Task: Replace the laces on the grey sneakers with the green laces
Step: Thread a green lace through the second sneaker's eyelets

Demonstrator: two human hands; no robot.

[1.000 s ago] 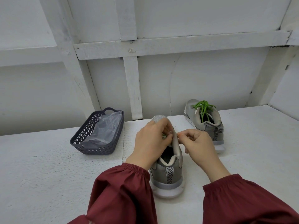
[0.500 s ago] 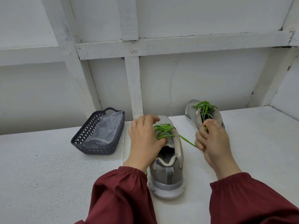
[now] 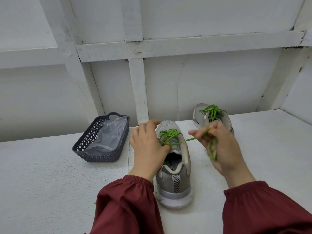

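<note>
The near grey sneaker [image 3: 175, 181] stands heel-first at the centre of the counter [image 3: 50, 174], the green lace [image 3: 169, 136] already crossed over its tongue. A second ago both hands were bunched at the tongue; since then the lace's free end has been drawn out to the right. It is now wound round and pinched by the right hand [image 3: 219, 149], with a taut strand running back to the eyelets. The lacing is judged to be in its tightening stage. The shoe is gripped by the left hand [image 3: 148, 149], thumb on the crossings, so the left eyelets are hidden. The far sneaker [image 3: 198, 115], upper right, is already laced green. What lies in the basket [image 3: 79, 146] – under the plastic bag [image 3: 108, 137] – cannot be made out.
</note>
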